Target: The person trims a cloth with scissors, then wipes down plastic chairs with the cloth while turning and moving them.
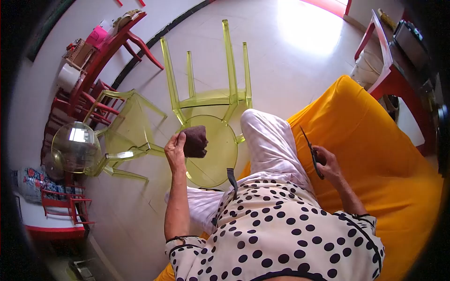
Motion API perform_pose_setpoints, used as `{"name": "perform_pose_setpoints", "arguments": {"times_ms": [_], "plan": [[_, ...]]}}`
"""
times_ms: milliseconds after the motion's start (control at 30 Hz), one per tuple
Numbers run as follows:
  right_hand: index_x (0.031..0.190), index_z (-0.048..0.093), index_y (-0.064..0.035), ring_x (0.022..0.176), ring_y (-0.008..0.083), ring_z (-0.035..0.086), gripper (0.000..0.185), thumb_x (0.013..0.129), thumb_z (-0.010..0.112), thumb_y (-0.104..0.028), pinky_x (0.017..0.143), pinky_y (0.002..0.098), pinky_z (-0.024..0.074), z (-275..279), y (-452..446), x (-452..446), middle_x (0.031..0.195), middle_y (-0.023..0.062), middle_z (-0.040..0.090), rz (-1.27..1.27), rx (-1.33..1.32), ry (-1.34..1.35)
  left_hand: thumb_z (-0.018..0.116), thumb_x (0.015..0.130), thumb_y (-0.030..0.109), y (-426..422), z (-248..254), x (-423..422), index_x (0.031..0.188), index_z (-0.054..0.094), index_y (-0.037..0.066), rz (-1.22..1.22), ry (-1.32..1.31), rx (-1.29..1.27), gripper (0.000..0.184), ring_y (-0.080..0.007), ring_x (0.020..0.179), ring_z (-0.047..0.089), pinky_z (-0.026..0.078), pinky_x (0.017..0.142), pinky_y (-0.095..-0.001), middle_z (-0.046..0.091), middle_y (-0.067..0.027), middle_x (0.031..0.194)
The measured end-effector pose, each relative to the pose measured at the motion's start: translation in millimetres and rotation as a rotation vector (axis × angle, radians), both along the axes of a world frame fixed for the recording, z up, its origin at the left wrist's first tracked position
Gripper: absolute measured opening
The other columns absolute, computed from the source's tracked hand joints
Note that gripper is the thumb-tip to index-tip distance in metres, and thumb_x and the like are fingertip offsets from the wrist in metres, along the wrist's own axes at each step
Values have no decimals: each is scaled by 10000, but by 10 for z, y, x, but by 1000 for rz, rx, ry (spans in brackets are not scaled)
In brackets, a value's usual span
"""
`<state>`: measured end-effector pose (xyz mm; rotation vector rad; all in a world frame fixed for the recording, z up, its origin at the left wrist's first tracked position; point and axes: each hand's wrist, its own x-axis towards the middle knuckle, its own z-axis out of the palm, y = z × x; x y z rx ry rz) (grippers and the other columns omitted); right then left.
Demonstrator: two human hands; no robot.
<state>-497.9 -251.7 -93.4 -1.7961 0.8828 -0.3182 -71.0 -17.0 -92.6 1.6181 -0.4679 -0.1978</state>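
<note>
My left hand [175, 149] pinches a folded dark brown piece of cloth [195, 141] by its left edge, in front of the green see-through chair. My right hand [330, 165] is closed around a pair of dark scissors [307, 140], out to the right above the yellow cover. Their blades point up and away from me and look closed together. Across my lap, at the dotted top's hem, lies a narrow dark strip [232, 180]. The cloth and scissors are well apart.
A green transparent chair [211, 154] lies tipped over before my knees, legs pointing away. A second such chair [124, 122] stands left. I sit on a yellow-covered seat [370, 154]. Red tables hold various items at far left [108, 49] and right [389, 70].
</note>
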Motion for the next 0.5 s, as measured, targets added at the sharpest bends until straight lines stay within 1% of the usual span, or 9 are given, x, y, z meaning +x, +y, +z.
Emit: {"name": "perform_pose_setpoints", "arguments": {"times_ms": [33,100,133,167,267,367,400,433,500], "plan": [[1224,504,-23,639,86,517,473,771,632,-67,599,227,454,32,32,97,852,9,549,-10,88,-104,668,856,238,-3,61,2,845,647,5,-1,-27,20,234,-66,705,496,409,680,-224,580,43,739],[1234,499,-13,704,75,540,491,767,648,-47,641,197,454,272,171,530,895,5,552,-23,274,-311,652,868,235,-50,297,-63,837,638,-4,5,-82,66,242,-62,712,496,409,673,-221,585,40,747],[1252,491,-23,769,84,559,478,790,617,-16,691,210,464,223,186,712,924,19,564,55,262,-361,645,874,212,-122,394,-164,837,637,5,-40,2,-96,211,-58,701,488,405,664,-213,576,45,744],[1270,482,-33,835,92,578,470,813,586,16,741,224,474,159,219,903,953,32,577,136,251,-411,656,867,201,-145,439,-204,845,637,14,-37,13,-164,190,-52,694,484,400,659,-205,573,49,751],[1273,477,-23,838,87,562,481,809,585,43,751,222,467,147,429,1432,953,40,581,373,315,-396,683,843,189,-128,423,-182,881,655,21,-14,129,-354,174,-33,718,496,406,673,-184,602,52,789],[1262,488,-10,841,96,541,459,815,580,41,750,230,464,128,686,1803,951,48,595,570,258,-355,684,839,167,-125,598,-398,906,666,25,-8,-14,-262,158,-35,735,509,421,688,-190,613,44,798],[1258,497,-9,855,103,533,450,817,580,33,758,244,464,173,779,1879,958,56,598,589,318,-388,688,833,156,-91,657,-485,914,673,25,-51,-62,-111,155,-38,750,520,437,705,-200,625,38,798],[1270,477,16,900,106,536,458,829,597,2,788,252,466,112,815,1949,999,61,603,615,323,-334,691,820,132,-93,718,-639,906,669,5,-48,-77,14,155,-79,779,555,457,723,-232,638,1,817],[1277,453,53,946,111,543,482,836,625,-41,835,253,461,-42,914,2043,1063,75,599,605,554,-465,701,794,114,-107,699,-828,880,668,11,-152,-353,56,139,-155,854,596,465,778,-283,644,-53,928]]}}
